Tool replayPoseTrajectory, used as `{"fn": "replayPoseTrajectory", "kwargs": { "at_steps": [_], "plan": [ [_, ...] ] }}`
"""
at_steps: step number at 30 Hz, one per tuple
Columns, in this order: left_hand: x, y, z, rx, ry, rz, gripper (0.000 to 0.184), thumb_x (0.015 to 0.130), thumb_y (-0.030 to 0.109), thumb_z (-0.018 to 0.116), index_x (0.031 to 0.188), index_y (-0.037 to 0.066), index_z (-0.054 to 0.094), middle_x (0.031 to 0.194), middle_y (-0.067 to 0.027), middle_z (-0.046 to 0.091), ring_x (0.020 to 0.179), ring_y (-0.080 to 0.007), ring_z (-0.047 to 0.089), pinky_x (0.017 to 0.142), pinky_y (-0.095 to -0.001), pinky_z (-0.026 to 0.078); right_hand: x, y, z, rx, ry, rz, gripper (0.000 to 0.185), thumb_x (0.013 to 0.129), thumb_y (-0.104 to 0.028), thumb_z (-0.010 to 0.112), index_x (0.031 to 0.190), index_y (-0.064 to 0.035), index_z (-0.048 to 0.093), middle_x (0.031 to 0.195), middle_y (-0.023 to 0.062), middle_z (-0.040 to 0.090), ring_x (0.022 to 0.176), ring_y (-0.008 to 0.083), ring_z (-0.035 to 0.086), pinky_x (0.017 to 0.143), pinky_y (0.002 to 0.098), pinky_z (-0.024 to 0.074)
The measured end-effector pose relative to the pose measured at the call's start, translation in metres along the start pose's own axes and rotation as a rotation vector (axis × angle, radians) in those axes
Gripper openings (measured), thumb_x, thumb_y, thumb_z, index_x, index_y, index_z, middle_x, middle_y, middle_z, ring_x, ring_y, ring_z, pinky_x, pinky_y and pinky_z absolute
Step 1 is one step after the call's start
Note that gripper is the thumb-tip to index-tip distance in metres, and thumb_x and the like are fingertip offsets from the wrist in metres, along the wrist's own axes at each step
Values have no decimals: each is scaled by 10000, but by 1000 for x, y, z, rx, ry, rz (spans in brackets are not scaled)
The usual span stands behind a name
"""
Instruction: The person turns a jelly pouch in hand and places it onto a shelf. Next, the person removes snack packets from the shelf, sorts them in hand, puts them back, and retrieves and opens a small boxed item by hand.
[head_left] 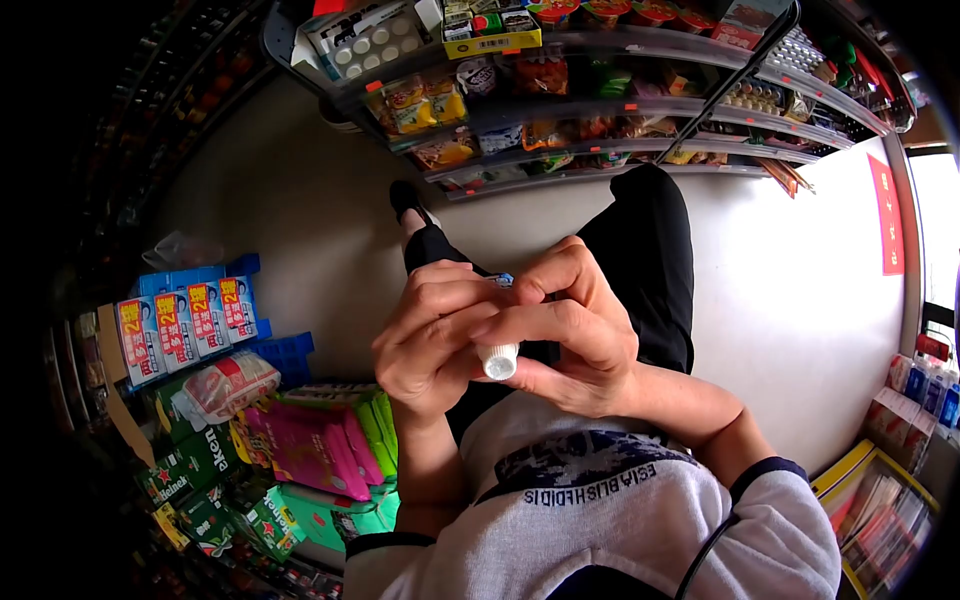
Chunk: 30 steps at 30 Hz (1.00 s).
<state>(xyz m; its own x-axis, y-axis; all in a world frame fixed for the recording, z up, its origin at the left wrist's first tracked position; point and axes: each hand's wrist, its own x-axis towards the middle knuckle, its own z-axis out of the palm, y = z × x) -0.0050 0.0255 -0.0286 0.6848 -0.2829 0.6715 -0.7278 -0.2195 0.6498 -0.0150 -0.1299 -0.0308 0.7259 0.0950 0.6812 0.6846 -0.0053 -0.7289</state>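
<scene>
A small tube or bottle with a white ribbed cap point(498, 362) is held between both hands, its cap end facing up toward the camera. My left hand point(430, 335) wraps its fingers round it from the left side. From the right, my right hand point(580, 335) closes its fingers and thumb on it. A bit of blue and white printed surface point(503, 280) shows between the fingertips at the far end; the fingers cover most of the body.
Shelves of packaged snacks point(540, 130) run across the top. At the left stand blue and white boxes point(185, 325), pink packs point(310, 445) and green cartons point(200, 465). A yellow-edged box point(850, 470) and bottles point(930, 390) are at the lower right.
</scene>
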Motion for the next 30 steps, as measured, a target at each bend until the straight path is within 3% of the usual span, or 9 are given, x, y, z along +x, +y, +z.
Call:
{"fn": "replayPoseTrajectory", "kwargs": {
  "at_steps": [3, 30],
  "plan": [
    [3, 2, 0, -4, -9, 5, 303, 759, 246, 661, 886, -28, 639, 874, -156, 640, 778, -285, 612, 726, -415, 492, 1, -5, -1, -4, 16, 64, 234, 710, -211, 726, 910, -101, 676, 814, 36, 513, 746, 180, 466, 661, 277, 390],
    [5, 5, -1, -19, -21, -8, 303, 717, 199, 681, 906, -34, 639, 866, -145, 634, 787, -291, 607, 714, -401, 494, 2, 0, -2, 7, 6, -23, 241, 711, -190, 744, 892, -61, 654, 824, 37, 521, 741, 146, 450, 666, 265, 354]
  ]
}}
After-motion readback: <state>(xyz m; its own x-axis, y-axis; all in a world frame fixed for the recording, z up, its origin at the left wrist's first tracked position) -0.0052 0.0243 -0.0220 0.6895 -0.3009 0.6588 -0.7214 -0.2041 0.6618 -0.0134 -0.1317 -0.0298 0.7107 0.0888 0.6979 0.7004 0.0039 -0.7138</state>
